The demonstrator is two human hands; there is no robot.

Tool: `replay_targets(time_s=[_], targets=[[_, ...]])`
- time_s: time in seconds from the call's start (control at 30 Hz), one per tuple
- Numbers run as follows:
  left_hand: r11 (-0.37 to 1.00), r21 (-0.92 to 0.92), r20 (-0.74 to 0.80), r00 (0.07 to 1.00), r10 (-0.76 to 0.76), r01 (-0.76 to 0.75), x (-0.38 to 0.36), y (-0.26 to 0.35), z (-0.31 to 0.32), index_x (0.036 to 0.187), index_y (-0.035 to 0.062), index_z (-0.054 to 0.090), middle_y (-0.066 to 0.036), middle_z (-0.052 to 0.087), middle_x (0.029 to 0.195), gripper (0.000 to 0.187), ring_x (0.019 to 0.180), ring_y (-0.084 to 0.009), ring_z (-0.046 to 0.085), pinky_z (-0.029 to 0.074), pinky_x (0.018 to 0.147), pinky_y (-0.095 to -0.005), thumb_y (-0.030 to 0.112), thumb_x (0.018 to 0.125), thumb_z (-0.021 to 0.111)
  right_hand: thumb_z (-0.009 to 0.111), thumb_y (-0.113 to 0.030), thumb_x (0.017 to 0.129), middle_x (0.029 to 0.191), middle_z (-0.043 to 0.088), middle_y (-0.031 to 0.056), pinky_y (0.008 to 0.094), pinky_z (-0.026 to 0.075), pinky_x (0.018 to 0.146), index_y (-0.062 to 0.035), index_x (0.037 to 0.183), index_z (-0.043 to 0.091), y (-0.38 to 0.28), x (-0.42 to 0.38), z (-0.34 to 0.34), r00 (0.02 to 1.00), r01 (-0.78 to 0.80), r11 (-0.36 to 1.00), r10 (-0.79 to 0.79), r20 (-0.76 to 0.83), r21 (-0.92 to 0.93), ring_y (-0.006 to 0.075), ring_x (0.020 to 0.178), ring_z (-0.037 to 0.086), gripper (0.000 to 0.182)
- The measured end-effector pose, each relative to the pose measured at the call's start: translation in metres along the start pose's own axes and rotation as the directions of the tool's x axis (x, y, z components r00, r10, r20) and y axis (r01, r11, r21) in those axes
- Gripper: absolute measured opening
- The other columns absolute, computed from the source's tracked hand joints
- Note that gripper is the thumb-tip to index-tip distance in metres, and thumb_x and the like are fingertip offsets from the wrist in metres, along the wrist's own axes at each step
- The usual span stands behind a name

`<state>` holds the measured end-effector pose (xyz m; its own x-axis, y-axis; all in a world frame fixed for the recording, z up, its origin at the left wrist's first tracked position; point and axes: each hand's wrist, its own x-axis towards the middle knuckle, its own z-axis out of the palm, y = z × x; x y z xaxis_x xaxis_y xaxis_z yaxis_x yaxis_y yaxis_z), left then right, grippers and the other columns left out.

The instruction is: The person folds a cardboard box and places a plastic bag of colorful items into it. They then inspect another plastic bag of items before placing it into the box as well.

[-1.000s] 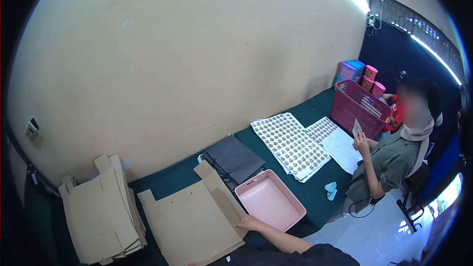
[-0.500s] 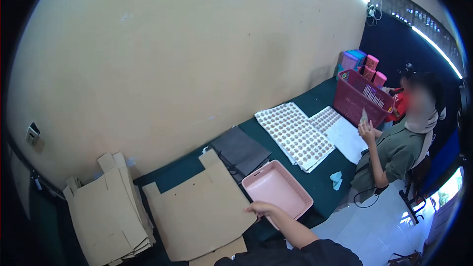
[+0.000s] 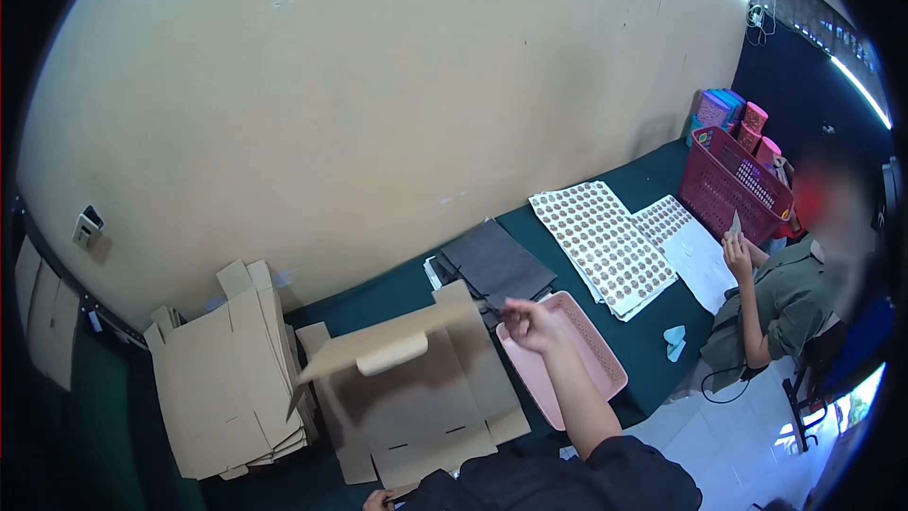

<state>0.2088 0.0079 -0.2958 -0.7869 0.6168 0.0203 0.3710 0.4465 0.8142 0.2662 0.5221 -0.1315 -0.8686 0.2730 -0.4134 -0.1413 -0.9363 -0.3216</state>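
Observation:
A flat-cut brown cardboard box [image 3: 422,414] lies on the table in front of me, its creases and slots showing. One large panel [image 3: 345,352] of it stands raised and tilted, with a pale curved flap on its edge. My right hand [image 3: 532,325] hovers over the pink basket [image 3: 615,380], to the right of the raised panel. Its fingers are loosely curled, slightly blurred, and appear apart from the cardboard. At the bottom edge of the view, my left hand [image 3: 380,501] is by the near edge of the cardboard; most of its fingers are hidden.
A stack of flat cardboard [image 3: 216,388] lies at left. Black folded material [image 3: 498,260] and printed sticker sheets [image 3: 605,251] lie along the wall. A maroon basket [image 3: 724,180] and colourful containers [image 3: 719,109] stand beyond. A co-worker [image 3: 785,289] at right holds a small pointed item.
My right hand has come off the cardboard edge and risen over the pink basket. The cardboard now shows its inside with a panel lifted. My left hand has come into view.

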Motion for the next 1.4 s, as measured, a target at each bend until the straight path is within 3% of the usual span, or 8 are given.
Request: replay_targets(time_s=[0.2,0.27,0.53,0.6,0.87,1.03,1.17,1.4], targets=[[0.862,-0.127,0.221,0.861,-0.458,0.491,0.019,0.048,-0.015,0.091,0.0036,0.06,-0.017,0.058,0.088,0.016,0.079,-0.0296,0.056,0.043,0.071,-0.034,0.014,0.083,0.051,0.044,-0.037,0.089,0.118,0.049,0.0153,0.0286,0.045,0.08,0.0009,0.123,0.04,-0.015,0.063,0.057,0.876,0.334,0.931,-0.251,0.412,-0.145,0.0221,0.105,0.051,0.051],[0.918,-0.073,0.163,0.913,-0.374,0.389,0.014,0.037,-0.015,0.092,0.0031,0.06,-0.017,0.058,0.088,0.017,0.079,-0.0303,0.056,0.044,0.07,-0.0347,0.014,0.084,0.05,0.033,-0.047,0.09,0.141,0.023,0.0121,0.0413,0.025,0.101,-0.013,0.137,0.023,-0.001,0.073,0.063,0.871,0.45,0.46,-0.417,0.261,-0.766,0.0237,0.127,0.027,0.059],[0.987,0.159,0.048,0.998,-0.033,0.025,0.021,-0.015,-0.011,0.092,0.0011,0.06,-0.018,0.058,0.089,0.021,0.08,-0.0329,0.056,0.044,0.07,-0.0373,0.016,0.086,0.047,0.053,-0.021,0.081,0.113,0.053,0.0205,0.0367,0.035,0.095,-0.0037,0.112,0.055,0.115,0.074,-0.085,0.928,0.183,-0.306,-0.261,0.267,-0.934,0.0314,0.108,0.049,0.036],[0.859,-0.159,0.263,0.859,-0.439,0.487,0.032,-0.011,-0.013,0.111,0.0056,0.056,-0.017,0.059,0.094,0.058,0.093,-0.0284,0.057,0.044,0.082,-0.0354,0.031,0.063,0.075,0.056,-0.018,0.076,0.12,0.043,0.0274,0.0411,0.033,0.097,-0.0039,0.113,0.053,0.14,0.051,-0.109,0.941,0.014,-0.367,-0.309,0.136,-0.93,0.0386,0.114,0.04,0.04],[0.714,0.364,0.216,0.692,-0.689,0.597,0.058,-0.002,-0.027,0.136,0.0182,-0.016,-0.031,-0.016,0.137,0.153,0.13,-0.0422,-0.001,0.015,0.106,-0.0427,0.056,0.026,0.083,0.059,-0.013,0.07,0.129,0.024,0.0347,0.0488,0.031,0.095,-0.0058,0.119,0.047,0.178,-0.027,-0.122,0.885,-0.105,-0.461,-0.448,0.129,-0.881,0.0466,0.111,0.034,0.051],[0.722,0.199,-0.188,0.749,-0.636,0.663,0.061,0.013,-0.016,0.118,0.0086,0.049,-0.018,0.05,0.108,0.086,0.103,-0.0304,0.05,0.042,0.09,-0.0357,0.025,0.042,0.085,0.058,-0.011,0.073,0.106,0.042,0.0218,0.0357,0.043,0.084,-0.0025,0.106,0.056,0.173,-0.036,-0.116,0.872,0.057,-0.304,-0.448,0.196,-0.951,0.0333,0.093,0.052,0.035],[0.885,0.193,-0.092,0.906,-0.414,0.424,0.053,0.057,0.007,0.09,0.0064,0.065,-0.017,0.055,0.096,0.035,0.089,-0.0318,0.056,0.047,0.081,-0.0344,0.007,0.056,0.073,0.06,-0.018,0.077,0.111,0.04,0.0241,0.034,0.047,0.076,-0.0021,0.109,0.054,0.177,-0.041,-0.096,0.958,0.102,-0.124,-0.256,0.131,-0.987,0.0288,0.078,0.058,0.036],[0.896,0.403,0.128,0.958,-0.256,0.186,0.053,0.084,0.025,0.102,0.0088,0.06,-0.016,0.058,0.089,0.039,0.085,-0.0337,0.057,0.047,0.076,-0.0401,0.005,0.064,0.063,0.063,-0.038,0.076,0.122,0.026,0.0372,0.0347,0.044,0.086,-0.0061,0.132,0.025,0.176,-0.026,-0.116,0.985,0.157,-0.359,-0.015,0.174,-0.92,0.0321,0.087,0.059,0.075]])
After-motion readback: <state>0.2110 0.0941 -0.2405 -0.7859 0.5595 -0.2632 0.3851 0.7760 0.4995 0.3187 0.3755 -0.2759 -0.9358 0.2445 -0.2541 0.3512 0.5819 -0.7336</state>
